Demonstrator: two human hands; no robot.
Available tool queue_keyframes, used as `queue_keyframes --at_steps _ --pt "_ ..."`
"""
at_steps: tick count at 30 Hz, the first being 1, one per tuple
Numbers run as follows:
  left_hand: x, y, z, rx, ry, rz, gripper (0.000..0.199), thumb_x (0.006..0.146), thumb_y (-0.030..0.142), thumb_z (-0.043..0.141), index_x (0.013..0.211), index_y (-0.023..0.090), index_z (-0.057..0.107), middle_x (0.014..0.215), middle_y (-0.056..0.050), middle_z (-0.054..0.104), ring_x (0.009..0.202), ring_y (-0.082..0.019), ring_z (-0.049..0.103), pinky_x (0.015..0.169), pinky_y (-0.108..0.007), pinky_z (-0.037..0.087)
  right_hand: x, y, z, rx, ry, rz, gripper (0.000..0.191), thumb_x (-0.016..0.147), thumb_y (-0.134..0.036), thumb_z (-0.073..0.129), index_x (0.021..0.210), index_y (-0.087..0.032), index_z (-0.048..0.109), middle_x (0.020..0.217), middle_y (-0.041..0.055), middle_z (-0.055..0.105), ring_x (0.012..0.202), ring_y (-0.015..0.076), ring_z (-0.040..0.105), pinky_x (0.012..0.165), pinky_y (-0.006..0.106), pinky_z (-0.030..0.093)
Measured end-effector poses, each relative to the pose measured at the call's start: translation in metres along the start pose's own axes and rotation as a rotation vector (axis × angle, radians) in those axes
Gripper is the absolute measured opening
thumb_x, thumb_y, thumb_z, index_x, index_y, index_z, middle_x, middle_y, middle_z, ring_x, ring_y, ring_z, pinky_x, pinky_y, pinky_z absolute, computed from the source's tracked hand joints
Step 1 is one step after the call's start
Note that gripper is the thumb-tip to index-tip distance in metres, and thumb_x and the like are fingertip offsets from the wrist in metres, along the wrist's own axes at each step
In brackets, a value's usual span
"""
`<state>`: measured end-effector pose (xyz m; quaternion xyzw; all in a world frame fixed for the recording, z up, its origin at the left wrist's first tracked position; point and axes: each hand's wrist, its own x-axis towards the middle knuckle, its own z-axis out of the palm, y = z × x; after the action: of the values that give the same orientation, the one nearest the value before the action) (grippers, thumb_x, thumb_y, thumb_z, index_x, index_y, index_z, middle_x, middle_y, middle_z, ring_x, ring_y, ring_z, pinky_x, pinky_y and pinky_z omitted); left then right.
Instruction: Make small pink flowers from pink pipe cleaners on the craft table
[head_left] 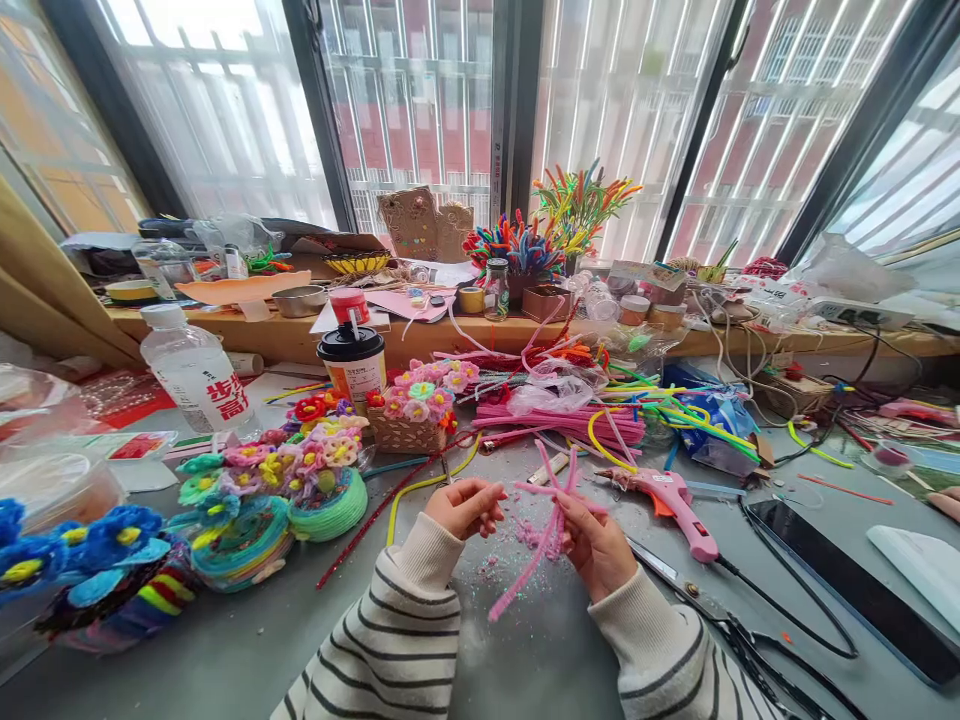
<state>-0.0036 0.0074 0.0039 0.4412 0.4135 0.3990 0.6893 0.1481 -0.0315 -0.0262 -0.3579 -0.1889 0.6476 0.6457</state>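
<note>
Between the thumb and fingers of my right hand (600, 545) are pink pipe cleaners (523, 580), crossed at the middle so their ends spread out like a star. One long end slants down toward me. My left hand (463, 508) is just left of them, apart from them, its thumb and fingertips pressed together; whether anything small is in that pinch I cannot make out. Under the hands lie pink fuzz clippings (536, 537) and tiny specks. A pink glue gun (681, 508) rests right of my right hand, with black-handled scissors (739, 640) nearer my sleeve.
Pipe-cleaner flower baskets (330, 505) line the left, near a water bottle (191, 370) and a lidded cup (352, 365). Behind my hands lies a pink pipe-cleaner bundle (562, 425). A phone (847, 580) and cable are at right. Part of another hand (946, 502) shows at the right edge.
</note>
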Motion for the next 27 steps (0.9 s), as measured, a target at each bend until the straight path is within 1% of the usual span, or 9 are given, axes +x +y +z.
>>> queue_keyframes --at_steps 3,5,8,11,13,17,22,25,27 --pt "0.000 -0.002 0.000 -0.065 -0.025 0.009 0.029 0.045 0.036 0.066 0.060 0.012 0.058 0.044 0.002 0.056 0.036 -0.004 0.046 0.038 -0.015 0.034 -0.004 -0.004 0.002 0.110 0.045 0.055 0.017 0.047 -0.019 0.070 0.060 -0.014 0.060 0.046 -0.0040 0.059 0.037 0.0055 0.053 0.033 0.010 0.043" --pt "0.000 -0.007 0.002 -0.034 -0.072 0.015 0.030 0.046 0.032 0.067 0.067 0.012 0.060 0.052 0.000 0.059 0.043 -0.005 0.050 0.042 -0.016 0.036 -0.006 -0.005 0.004 0.183 0.070 0.096 0.020 0.044 -0.017 0.071 0.061 -0.014 0.061 0.049 -0.0024 0.062 0.041 0.0069 0.056 0.036 0.010 0.046" --pt "0.000 -0.015 0.007 0.070 -0.170 0.098 0.037 0.045 0.025 0.069 0.080 0.013 0.060 0.070 -0.006 0.063 0.059 -0.012 0.055 0.050 -0.020 0.041 -0.009 -0.002 0.008 0.286 0.040 0.175 0.022 0.042 -0.014 0.072 0.061 -0.012 0.062 0.050 -0.0013 0.064 0.042 0.0065 0.057 0.039 0.009 0.047" --pt "-0.001 -0.018 0.011 0.090 -0.177 0.182 0.042 0.047 0.023 0.068 0.087 0.016 0.058 0.083 -0.009 0.062 0.073 -0.018 0.056 0.063 -0.027 0.044 -0.009 0.005 0.012 0.319 -0.009 0.218 0.021 0.044 -0.013 0.071 0.063 -0.011 0.062 0.054 0.0000 0.065 0.044 0.0070 0.058 0.042 0.010 0.049" --pt "-0.002 -0.016 0.013 0.110 -0.165 0.195 0.037 0.049 0.023 0.067 0.085 0.015 0.060 0.082 -0.009 0.062 0.073 -0.019 0.057 0.065 -0.028 0.044 -0.008 0.008 0.012 0.307 -0.021 0.204 0.020 0.047 -0.013 0.070 0.065 -0.012 0.062 0.056 0.0009 0.066 0.048 0.0080 0.059 0.044 0.011 0.049" --pt "-0.005 -0.010 0.016 0.100 -0.106 0.218 0.023 0.053 0.024 0.064 0.074 0.015 0.064 0.074 -0.006 0.065 0.068 -0.014 0.057 0.063 -0.021 0.043 -0.008 0.009 0.010 0.264 -0.032 0.161 0.015 0.051 -0.014 0.068 0.064 -0.012 0.062 0.057 0.0013 0.066 0.052 0.0090 0.060 0.046 0.012 0.049" --pt "-0.002 -0.009 0.013 -0.006 -0.028 0.210 0.021 0.051 0.027 0.065 0.067 0.013 0.064 0.061 -0.004 0.064 0.059 -0.013 0.056 0.056 -0.020 0.042 -0.011 0.009 0.010 0.199 -0.086 0.135 0.012 0.057 -0.015 0.065 0.067 -0.013 0.061 0.062 0.0019 0.065 0.057 0.0097 0.060 0.052 0.016 0.049" --pt "0.001 -0.008 0.008 -0.129 0.029 0.183 0.021 0.051 0.030 0.064 0.063 0.013 0.063 0.060 -0.003 0.063 0.059 -0.012 0.056 0.058 -0.021 0.043 -0.012 0.007 0.010 0.163 -0.140 0.090 0.016 0.059 -0.019 0.064 0.073 -0.014 0.060 0.070 0.0030 0.064 0.061 0.0114 0.059 0.054 0.020 0.048" --pt "0.002 -0.007 0.005 -0.194 0.038 0.161 0.021 0.053 0.031 0.063 0.063 0.013 0.062 0.062 -0.003 0.063 0.060 -0.012 0.056 0.058 -0.022 0.044 -0.012 0.003 0.010 0.122 -0.147 0.060 0.018 0.058 -0.022 0.064 0.074 -0.015 0.059 0.072 0.0034 0.063 0.061 0.0119 0.058 0.054 0.021 0.047"
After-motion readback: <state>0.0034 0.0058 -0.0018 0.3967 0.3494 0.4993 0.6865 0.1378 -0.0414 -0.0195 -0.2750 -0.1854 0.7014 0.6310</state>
